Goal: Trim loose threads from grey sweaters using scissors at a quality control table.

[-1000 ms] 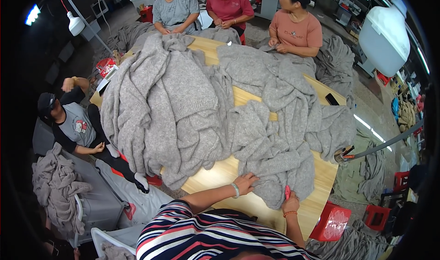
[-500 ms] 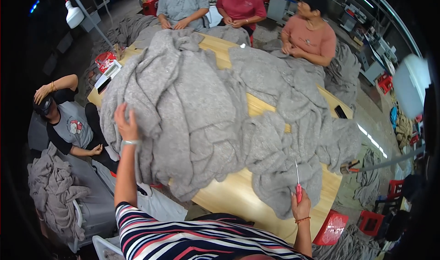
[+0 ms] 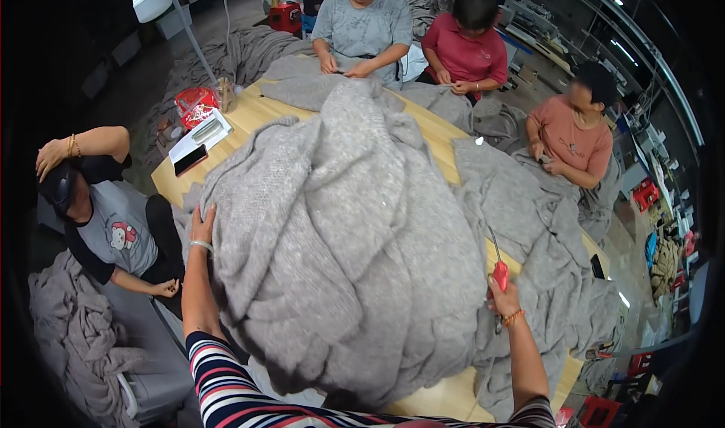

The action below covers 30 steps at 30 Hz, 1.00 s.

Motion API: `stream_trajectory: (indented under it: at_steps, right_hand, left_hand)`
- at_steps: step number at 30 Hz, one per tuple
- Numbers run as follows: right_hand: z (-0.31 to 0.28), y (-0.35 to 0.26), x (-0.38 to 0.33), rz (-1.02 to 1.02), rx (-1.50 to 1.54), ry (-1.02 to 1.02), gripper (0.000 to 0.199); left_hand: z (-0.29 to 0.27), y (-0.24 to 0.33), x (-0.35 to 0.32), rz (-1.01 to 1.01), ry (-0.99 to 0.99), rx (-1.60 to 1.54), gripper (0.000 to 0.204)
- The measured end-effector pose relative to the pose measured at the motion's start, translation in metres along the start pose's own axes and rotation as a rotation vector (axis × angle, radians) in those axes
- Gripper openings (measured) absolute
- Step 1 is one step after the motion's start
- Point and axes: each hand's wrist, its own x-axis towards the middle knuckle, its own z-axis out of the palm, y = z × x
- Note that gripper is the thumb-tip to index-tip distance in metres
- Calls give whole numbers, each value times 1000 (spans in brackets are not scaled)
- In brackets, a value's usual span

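A large heap of grey knitted fabric covers the table in front of me. My left hand rests against the left side of the heap, fingers stretched out and touching the cloth. My right hand, at the heap's right side, is closed on a red-handled tool with a long thin metal shaft pointing away from me. Its exact kind is not clear. A small dark metallic part shows just below that hand, too small to name.
More grey fabric lies along the right of the wooden table. A phone sits at its far left. Three people work with cloth across the table. Another person sits at the left, by a pile of grey fabric.
The large fabric heap now bulges nearer to me and reaches farther right. My left hand has come down onto its left side. My right hand, with the red-handled tool, is farther forward.
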Motion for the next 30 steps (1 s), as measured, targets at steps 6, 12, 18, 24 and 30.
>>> stream_trajectory:
  at_steps: [6,12,18,24,30]
  right_hand:
    - [72,46,107,-335,-99,-30,37]
    - [95,63,101,0,547,-350,38]
    - [101,63,67,313,862,-407,46]
    - [105,28,49,325,707,-417,45]
    - [173,-29,72,378,622,-535,44]
  left_hand:
    - [42,15,14,24,-222,-299,100]
    - [96,27,-35,68,-472,-149,99]
    - [118,3,-70,128,-743,-28,97]
    - [125,-5,-53,70,-1016,86,95]
    - [74,35,-71,-74,-798,109,85]
